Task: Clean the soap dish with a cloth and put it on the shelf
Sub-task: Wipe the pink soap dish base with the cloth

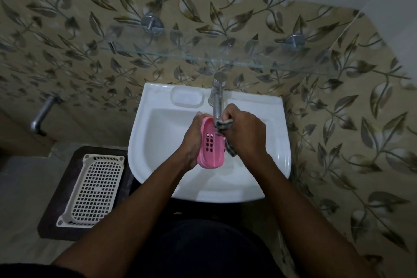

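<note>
A: Soap dish?
B: Frame centre, over white sink (279,156). Left hand (191,142) grip closed round pink slotted plastic soap dish (211,146), tilted on edge.
A: Right?
B: Right hand (244,131) fisted on bunched grey cloth (223,125), touching dish rim.

The sink (277,153) is fixed to the wall (67,29), with the tap (217,95) at the middle of its back edge and a moulded recess (186,96) just left of the tap. Above the sink's back edge the shelf (203,56) runs along the wall on two brackets (151,23). Over the basin, in front of the tap, the left hand (191,142) holds the soap dish (211,144) tilted on edge, and the right hand (244,133), just right of it, holds the cloth (223,126) against the dish. Left of the sink, lower down, a basket (90,189) lies on a stand (52,221). A pipe (41,115) juts from the wall further left.
</note>
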